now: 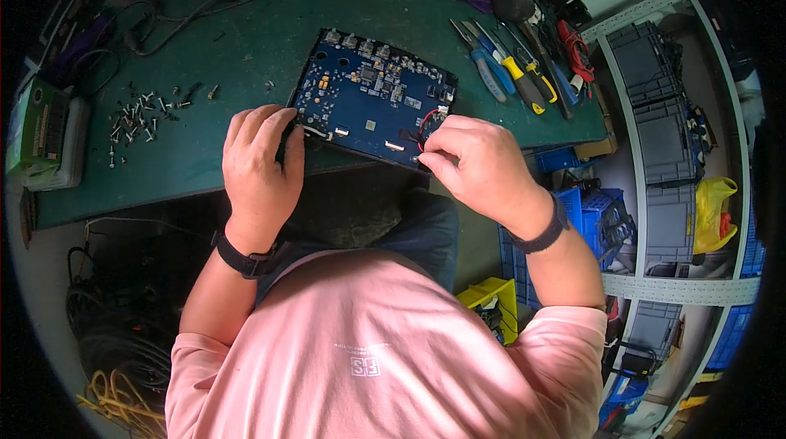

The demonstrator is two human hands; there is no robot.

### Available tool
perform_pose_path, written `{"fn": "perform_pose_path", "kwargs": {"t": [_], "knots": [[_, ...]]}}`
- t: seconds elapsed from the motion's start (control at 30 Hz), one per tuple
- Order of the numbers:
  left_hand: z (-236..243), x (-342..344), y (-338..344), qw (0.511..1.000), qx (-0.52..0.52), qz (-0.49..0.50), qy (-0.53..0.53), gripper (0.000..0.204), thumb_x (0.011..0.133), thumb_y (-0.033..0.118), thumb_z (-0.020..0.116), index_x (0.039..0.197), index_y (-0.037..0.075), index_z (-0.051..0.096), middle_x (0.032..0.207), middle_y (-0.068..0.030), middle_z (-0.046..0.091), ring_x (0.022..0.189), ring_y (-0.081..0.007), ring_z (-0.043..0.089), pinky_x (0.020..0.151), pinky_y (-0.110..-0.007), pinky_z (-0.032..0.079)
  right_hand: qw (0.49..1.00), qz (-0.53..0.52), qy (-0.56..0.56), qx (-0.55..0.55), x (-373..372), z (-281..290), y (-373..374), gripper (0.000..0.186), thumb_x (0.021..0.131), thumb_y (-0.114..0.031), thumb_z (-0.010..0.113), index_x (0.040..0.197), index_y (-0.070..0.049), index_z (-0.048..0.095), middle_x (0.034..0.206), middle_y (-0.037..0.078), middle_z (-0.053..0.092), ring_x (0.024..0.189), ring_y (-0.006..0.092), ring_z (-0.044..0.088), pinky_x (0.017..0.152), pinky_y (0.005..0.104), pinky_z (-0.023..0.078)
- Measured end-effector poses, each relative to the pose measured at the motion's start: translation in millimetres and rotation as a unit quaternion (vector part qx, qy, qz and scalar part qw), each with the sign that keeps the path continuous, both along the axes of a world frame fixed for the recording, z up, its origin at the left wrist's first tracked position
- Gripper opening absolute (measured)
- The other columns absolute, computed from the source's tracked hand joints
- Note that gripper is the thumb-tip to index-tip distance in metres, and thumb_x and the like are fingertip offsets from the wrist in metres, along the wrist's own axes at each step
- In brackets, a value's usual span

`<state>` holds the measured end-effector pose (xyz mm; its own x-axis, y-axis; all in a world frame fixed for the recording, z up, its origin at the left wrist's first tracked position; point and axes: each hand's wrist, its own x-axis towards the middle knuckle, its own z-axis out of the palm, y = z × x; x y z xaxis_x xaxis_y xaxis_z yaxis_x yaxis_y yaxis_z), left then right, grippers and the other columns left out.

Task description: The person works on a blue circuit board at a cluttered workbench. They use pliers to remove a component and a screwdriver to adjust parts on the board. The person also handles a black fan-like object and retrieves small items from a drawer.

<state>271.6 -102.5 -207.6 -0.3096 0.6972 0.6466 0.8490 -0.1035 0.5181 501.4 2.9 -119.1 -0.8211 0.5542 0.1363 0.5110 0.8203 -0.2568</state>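
Observation:
A blue circuit board (368, 103) in a dark shallow housing lies at the front edge of the green workbench (237, 54), its lower side reaching past that edge. My left hand (264, 152) grips the housing's left edge, thumb below the fingers. Over the lower right corner, my right hand (479, 159) is closed in a pinch. Whatever its fingertips hold is too small or hidden to name. Red and black wires (426, 124) run from a white connector (443, 110) beside those fingers. Pale flat-cable sockets sit along the board's near side.
Loose screws (143, 119) are scattered at the left. Pliers (490, 70), screwdrivers (524, 83) and other hand tools lie at the right. A green-and-white box (49, 136) stands at the bench's left end. Shelves with grey crates (667, 144) rise at the right, near blue bins (602, 214).

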Motion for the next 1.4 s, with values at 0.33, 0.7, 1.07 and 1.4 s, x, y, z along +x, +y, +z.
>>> {"fn": "perform_pose_path", "kwargs": {"t": [0.33, 0.7, 1.07, 1.4], "knots": [[-1, -1, 0, 1.0, 0.012, -0.001, 0.001, 0.019, 0.08, -0.002, 0.066, 0.1, -0.001, 0.066, 0.101, -0.0161, 0.066, 0.094, -0.0344, 0.061, 0.084, -0.04, 0.049, 0.997, 0.052, -0.038, 0.047, -5, 4, -4, 0.012, 0.078, -0.013, 0.071, 0.075, -0.005, 0.063, 0.077, 0.012, 0.061, 0.076, 0.0322, 0.063, 0.068, 0.0424, 0.052], [-2, -1, -1, 1.0, 0.012, 0.002, 0.001, 0.02, 0.08, -0.002, 0.066, 0.1, -0.001, 0.066, 0.101, -0.0165, 0.066, 0.094, -0.0349, 0.061, 0.084, -0.04, 0.049, 0.985, 0.165, -0.035, 0.046, -8, 4, 11, 0.008, 0.075, -0.005, 0.067, 0.082, -0.003, 0.063, 0.079, 0.012, 0.057, 0.075, 0.0322, 0.06, 0.067, 0.0407, 0.05], [0, 1, 1, 1.0, 0.01, 0.007, 0.007, 0.018, 0.081, -0.001, 0.066, 0.099, -0.001, 0.066, 0.1, -0.0156, 0.066, 0.093, -0.034, 0.061, 0.083, -0.04, 0.049, 0.995, 0.094, 0.001, 0.036, -6, -10, -1, 0.009, 0.085, -0.011, 0.061, 0.079, -0.005, 0.058, 0.076, 0.013, 0.061, 0.076, 0.0323, 0.064, 0.069, 0.0421, 0.053], [0, 3, 1, 1.0, 0.014, 0.004, -0.005, 0.017, 0.081, -0.002, 0.064, 0.098, -0.001, 0.066, 0.1, -0.016, 0.066, 0.094, -0.0347, 0.061, 0.084, -0.04, 0.048, 0.99, 0.129, 0.025, 0.047, -8, -18, -2, 0.005, 0.083, -0.005, 0.052, 0.087, -0.006, 0.053, 0.08, 0.011, 0.056, 0.079, 0.0309, 0.059, 0.07, 0.0398, 0.051]]}}
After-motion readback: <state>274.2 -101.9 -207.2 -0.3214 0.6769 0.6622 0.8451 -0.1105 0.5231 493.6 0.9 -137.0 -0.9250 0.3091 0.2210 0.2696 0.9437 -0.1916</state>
